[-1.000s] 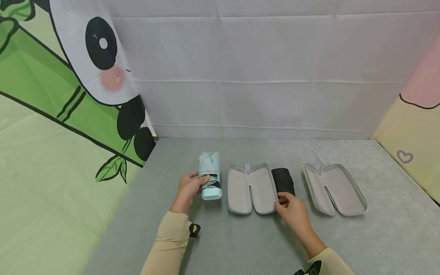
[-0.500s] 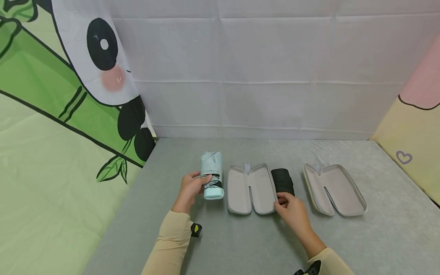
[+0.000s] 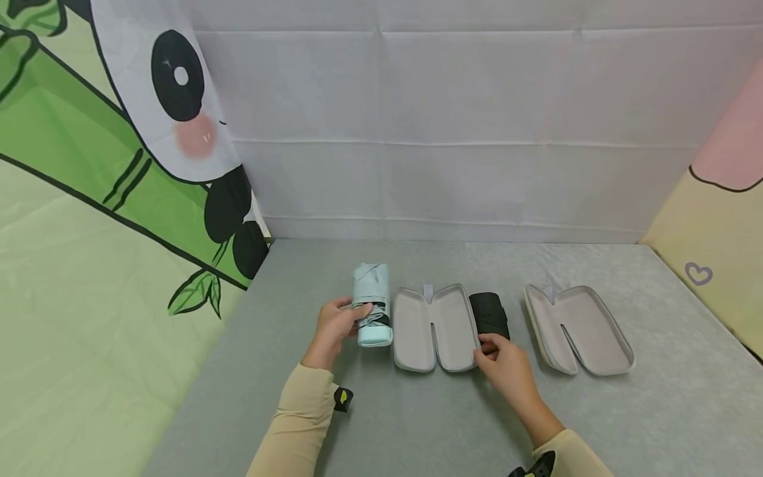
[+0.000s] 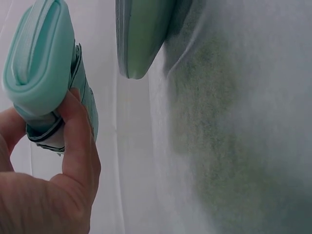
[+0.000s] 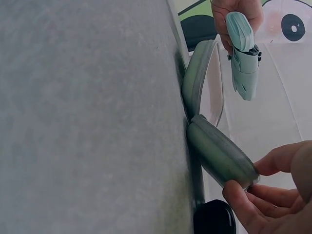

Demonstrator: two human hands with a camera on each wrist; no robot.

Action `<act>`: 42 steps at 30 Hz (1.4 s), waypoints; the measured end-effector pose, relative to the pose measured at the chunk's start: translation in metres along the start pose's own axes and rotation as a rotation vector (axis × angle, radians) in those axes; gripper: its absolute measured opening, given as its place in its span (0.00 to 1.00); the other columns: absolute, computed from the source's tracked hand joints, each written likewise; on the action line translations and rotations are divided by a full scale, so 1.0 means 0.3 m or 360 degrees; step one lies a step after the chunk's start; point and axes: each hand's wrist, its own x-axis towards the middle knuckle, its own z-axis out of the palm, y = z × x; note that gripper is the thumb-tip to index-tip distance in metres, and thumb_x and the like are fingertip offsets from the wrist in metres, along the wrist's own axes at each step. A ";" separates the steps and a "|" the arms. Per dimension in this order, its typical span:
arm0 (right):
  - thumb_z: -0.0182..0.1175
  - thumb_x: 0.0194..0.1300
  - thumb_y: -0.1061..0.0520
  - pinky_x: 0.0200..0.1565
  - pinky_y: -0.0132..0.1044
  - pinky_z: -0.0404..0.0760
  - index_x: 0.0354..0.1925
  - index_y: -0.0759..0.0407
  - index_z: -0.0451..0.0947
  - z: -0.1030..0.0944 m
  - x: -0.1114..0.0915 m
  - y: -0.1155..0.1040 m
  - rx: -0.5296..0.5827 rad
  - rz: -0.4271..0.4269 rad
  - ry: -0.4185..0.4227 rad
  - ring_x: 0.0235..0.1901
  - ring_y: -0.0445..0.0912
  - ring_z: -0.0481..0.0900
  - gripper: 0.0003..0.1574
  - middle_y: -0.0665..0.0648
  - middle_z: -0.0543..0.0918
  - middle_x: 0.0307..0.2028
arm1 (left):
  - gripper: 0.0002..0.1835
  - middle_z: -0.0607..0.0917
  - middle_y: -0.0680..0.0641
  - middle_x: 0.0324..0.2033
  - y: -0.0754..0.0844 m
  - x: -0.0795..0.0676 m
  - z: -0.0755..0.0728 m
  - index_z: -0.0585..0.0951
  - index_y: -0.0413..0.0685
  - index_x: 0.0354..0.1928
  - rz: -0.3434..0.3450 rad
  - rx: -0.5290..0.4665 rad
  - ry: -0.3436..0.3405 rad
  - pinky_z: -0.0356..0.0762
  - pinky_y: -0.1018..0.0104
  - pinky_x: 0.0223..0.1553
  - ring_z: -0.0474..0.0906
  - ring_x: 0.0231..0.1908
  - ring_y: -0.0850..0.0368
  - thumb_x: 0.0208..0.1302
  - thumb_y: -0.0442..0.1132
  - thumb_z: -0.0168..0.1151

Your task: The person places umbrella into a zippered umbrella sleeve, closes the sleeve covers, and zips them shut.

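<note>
We are seeing a small pale tab (image 3: 428, 291) poking up from the open case (image 3: 456, 324), below the frame's middle. The left hand (image 3: 335, 328) is gripping a light blue folded umbrella (image 3: 372, 285) with a dark band, just left of the case. Hardly any room is showing between them. The right hand (image 3: 505, 364) is pinching the case's right rim. The tabletop's (image 3: 411, 424) back edge is meeting a white sheet (image 3: 453, 185).

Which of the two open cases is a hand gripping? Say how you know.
The left case, beside the light-blue umbrella: the right hand pinches its edge, while no hand touches the right case.
</note>
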 end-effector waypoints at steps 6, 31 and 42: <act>0.61 0.57 0.63 0.29 0.36 0.76 0.46 0.70 0.78 -0.001 0.001 -0.001 -0.0002 -0.0006 0.0002 0.29 0.47 0.79 0.17 0.57 0.81 0.31 | 0.32 0.79 0.36 0.44 0.005 0.001 0.012 0.68 0.33 0.60 0.0012 -0.0021 -0.0018 0.76 0.54 0.41 0.79 0.33 0.53 0.55 0.38 0.68; 0.62 0.56 0.64 0.28 0.36 0.75 0.46 0.70 0.78 0.009 -0.002 0.006 -0.0006 0.0004 0.0015 0.28 0.46 0.79 0.18 0.57 0.81 0.30 | 0.32 0.80 0.37 0.41 0.002 -0.017 0.070 0.68 0.32 0.60 0.0059 -0.0028 -0.0103 0.77 0.55 0.38 0.81 0.29 0.52 0.55 0.38 0.68; 0.62 0.56 0.64 0.28 0.35 0.75 0.45 0.69 0.78 0.012 -0.004 0.004 -0.0026 -0.0012 0.0031 0.27 0.46 0.79 0.17 0.56 0.81 0.30 | 0.30 0.81 0.38 0.39 0.002 -0.022 0.099 0.69 0.32 0.58 0.0078 -0.0034 -0.0117 0.78 0.56 0.36 0.80 0.28 0.54 0.55 0.36 0.68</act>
